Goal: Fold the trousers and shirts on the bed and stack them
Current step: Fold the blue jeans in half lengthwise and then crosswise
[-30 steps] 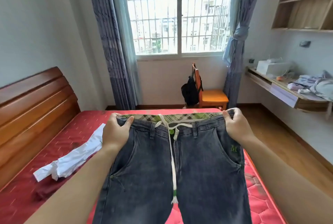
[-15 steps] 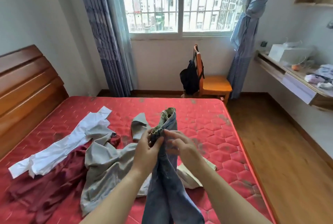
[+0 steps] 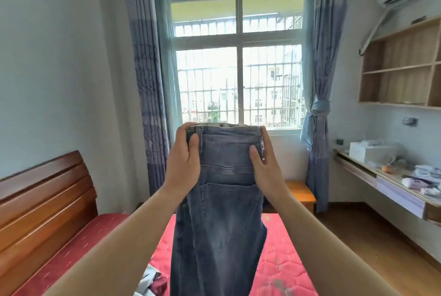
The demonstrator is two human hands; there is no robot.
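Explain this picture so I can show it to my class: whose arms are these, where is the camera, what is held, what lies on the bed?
No machine here. A person wears a wide-angle camera on the head, so you see their own arms reaching forward. The left hand and right hand each grip the waistband of the jeans, held up before the window; the legs hang down toward the red bed. At the bottom edge, some white and dark red clothing lies on it.
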